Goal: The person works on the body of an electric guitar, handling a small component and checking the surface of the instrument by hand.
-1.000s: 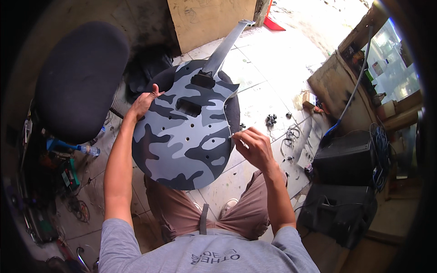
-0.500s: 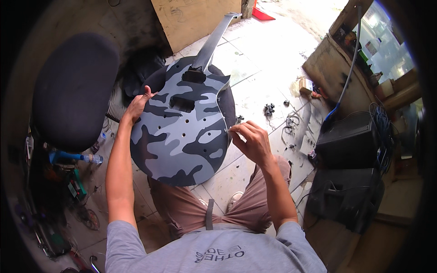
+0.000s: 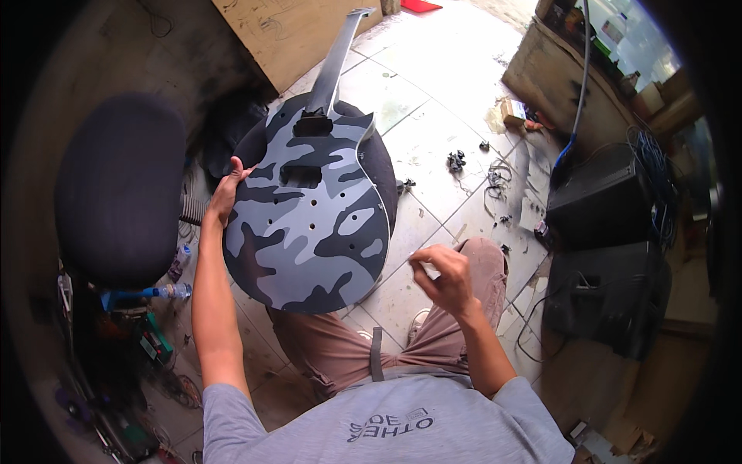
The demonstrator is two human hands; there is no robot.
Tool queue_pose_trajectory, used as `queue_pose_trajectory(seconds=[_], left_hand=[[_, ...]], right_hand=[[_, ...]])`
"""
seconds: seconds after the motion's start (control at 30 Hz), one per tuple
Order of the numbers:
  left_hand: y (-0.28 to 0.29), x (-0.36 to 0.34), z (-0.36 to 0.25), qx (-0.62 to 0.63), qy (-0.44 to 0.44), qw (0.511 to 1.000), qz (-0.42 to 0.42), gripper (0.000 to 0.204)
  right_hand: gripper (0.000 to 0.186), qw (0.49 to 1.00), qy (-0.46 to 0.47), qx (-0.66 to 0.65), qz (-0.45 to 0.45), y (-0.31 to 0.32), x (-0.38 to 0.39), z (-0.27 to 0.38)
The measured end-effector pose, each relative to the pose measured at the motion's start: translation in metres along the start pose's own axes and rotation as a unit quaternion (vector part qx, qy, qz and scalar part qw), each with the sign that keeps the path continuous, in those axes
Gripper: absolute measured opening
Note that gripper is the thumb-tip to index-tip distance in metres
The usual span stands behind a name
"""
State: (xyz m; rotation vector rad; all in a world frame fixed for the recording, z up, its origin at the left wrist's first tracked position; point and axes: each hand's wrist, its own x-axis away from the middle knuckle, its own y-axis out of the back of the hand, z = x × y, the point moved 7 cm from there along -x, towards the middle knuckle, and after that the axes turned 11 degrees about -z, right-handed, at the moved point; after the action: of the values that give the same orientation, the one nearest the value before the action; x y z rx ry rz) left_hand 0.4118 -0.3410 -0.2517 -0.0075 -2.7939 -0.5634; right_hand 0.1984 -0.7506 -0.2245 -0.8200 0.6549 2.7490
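Left hand against the guitar's rim, right hand apart from it

Left hand [image 3: 226,193] rests at the near-left edge of a camouflage-painted guitar [image 3: 297,210], thumb raised; right hand [image 3: 444,277] hangs clear of the opposite edge, above the right thigh, its fingers curled and its thumb close to the forefinger. At this small scale I cannot tell whether the left fingers wrap under the rim, or whether the pale speck at the right fingertips is something pinched.

As far as the view shows, the grey and black pattern already covers the guitar's face. Fittings look largely undone: two dark cut-outs [image 3: 301,176] stand open, several round holes [image 3: 354,217] are bare, and no strings show along the neck [image 3: 334,66]. How much of this is left to do is only a judgement from those bare places.

As for where it lies, the guitar is face up between the hands, touching the left and a little way from the right. Its neck points away beyond both hands, while its rounded end sits nearest the person's lap. A dark seat [image 3: 384,170] shows beneath it, on the right hand's side. Farther out past the right hand, small black parts [image 3: 456,162] and loose wire [image 3: 498,179] lie on the tiled floor [image 3: 421,147].
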Motion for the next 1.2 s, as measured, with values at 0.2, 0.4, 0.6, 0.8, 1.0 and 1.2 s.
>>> queue_pose_trajectory(seconds=[0.2, 0.4, 0.6, 0.8, 1.0, 1.2], left_hand=[[0.009, 0.007, 0.009, 0.021, 0.067, 0.997, 0.009, 0.118], [-0.017, 0.039, -0.011, 0.018, 0.066, 0.996, 0.064, 0.126], [-0.011, 0.044, 0.025, 0.027, 0.034, 0.998, 0.033, 0.117], [-0.035, 0.054, 0.024, 0.082, 0.045, 0.995, 0.037, 0.101], [-0.025, 0.026, 0.009, -0.011, -0.020, 0.996, -0.090, 0.088], [-0.023, -0.004, 0.028, 0.116, 0.011, 0.992, -0.051, 0.083]], right_hand=[[0.016, 0.985, -0.159, -0.011, -0.060, 0.038, 0.016, -0.030], [0.024, 0.965, -0.238, 0.024, -0.102, 0.068, 0.017, -0.029], [0.013, 0.978, -0.181, -0.022, -0.103, 0.060, 0.020, -0.017], [0.011, 0.985, -0.141, 0.008, -0.103, 0.040, 0.026, -0.001], [0.012, 0.985, -0.133, 0.015, -0.108, 0.024, 0.028, 0.002], [0.011, 0.986, -0.089, 0.053, -0.127, 0.022, 0.026, 0.006]])
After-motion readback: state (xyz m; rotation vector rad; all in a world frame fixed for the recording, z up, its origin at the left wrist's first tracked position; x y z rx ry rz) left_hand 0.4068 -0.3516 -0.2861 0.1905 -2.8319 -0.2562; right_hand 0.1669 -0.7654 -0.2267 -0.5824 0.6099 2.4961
